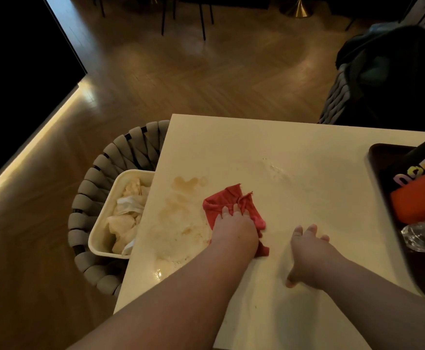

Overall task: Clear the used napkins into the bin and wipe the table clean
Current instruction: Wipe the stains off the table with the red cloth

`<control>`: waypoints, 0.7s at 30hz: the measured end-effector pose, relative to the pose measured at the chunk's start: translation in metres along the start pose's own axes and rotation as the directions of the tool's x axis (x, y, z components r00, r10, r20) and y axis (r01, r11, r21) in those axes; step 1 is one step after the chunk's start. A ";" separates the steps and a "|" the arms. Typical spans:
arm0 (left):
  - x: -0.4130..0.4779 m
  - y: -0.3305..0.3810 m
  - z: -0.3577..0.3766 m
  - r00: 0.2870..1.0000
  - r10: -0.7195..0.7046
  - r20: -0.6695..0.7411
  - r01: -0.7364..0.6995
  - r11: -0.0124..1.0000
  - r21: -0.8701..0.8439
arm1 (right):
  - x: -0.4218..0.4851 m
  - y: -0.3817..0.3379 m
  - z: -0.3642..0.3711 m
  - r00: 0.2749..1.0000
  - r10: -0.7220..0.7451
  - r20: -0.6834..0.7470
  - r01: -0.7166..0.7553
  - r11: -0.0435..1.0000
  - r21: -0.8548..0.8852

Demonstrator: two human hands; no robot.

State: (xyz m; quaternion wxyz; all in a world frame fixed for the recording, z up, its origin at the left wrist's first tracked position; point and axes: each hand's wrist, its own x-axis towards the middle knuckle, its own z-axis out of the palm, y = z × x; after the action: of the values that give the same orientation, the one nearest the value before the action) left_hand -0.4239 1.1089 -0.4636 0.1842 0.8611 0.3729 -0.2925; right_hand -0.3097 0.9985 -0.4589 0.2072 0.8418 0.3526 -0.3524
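Pressure comes from the left hand (234, 224), whose grip is not a clench at all: the fingers lie straight and flat on top of the red cloth (221, 200), pinning it to the bench (282, 147), likely so that the whole palm can drive the fabric across the surface instead of just dragging a corner. Just right of the cloth, the right hand (307, 251) holds nothing; its grip is loose and spread, fingers resting on the bare top, probably to steady the body while the other arm works. Immediately left of the cloth sits a brown stain (188, 184), and nearer the person on that same side a pale wet patch (176, 243) glistens, so the cloth seems placed at the edge of the mess, ready to sweep into it. Beyond the cloth and a little right, a faint wet smear (277, 170) shows. Further left of the cloth, off the bench edge, a cream bin (100, 231) stands on a woven chair (93, 173), set close so waste can drop straight in; crumpled napkins (128, 210) already lie inside it, which suggests the clearing part is done and wiping is the step in hand. Well right of the cloth, a dark tray (380, 157) holds a clear bottle (423, 236) and an orange object (421, 198), kept out of the wiping path.
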 end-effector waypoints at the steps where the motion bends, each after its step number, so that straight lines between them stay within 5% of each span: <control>1: 0.004 0.000 -0.002 1.000 0.000 0.030 0.000 1.000 -0.008 | 0.000 0.000 0.000 1.000 0.000 0.001 0.000 1.000 0.003; 4: 0.004 -0.008 -0.016 0.994 0.046 0.100 -0.049 0.998 0.029 | 0.000 0.001 -0.001 1.000 0.001 0.011 -0.001 1.000 0.020; 9: -0.034 -0.048 -0.043 0.965 0.149 -0.217 -0.192 0.961 -0.198 | -0.006 0.000 -0.003 1.000 0.007 0.019 -0.007 0.999 0.033; 13: -0.073 -0.073 -0.029 0.878 -0.004 -0.478 -0.203 0.902 -0.380 | -0.007 -0.013 -0.013 0.996 0.080 0.025 -0.082 0.994 0.069; 17: -0.115 -0.090 0.005 0.861 -0.091 -0.501 -0.164 0.882 -0.442 | -0.014 -0.059 -0.027 0.946 -0.219 -0.239 0.257 0.957 0.138; 19: -0.131 -0.100 0.023 0.877 -0.098 -0.470 -0.140 0.884 -0.446 | -0.023 -0.091 -0.023 0.902 -0.379 -0.208 0.410 0.903 0.132; 21: -0.143 -0.111 0.037 0.897 -0.097 -0.431 -0.124 0.881 -0.457 | -0.013 -0.107 -0.011 0.917 -0.369 -0.152 0.388 0.914 0.117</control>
State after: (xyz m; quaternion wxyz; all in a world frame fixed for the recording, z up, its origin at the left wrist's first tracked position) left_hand -0.5991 1.0853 -0.4113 0.3015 0.8359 0.4585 0.0118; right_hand -0.3905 1.0711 -0.4526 0.0508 0.7908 0.4950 -0.3564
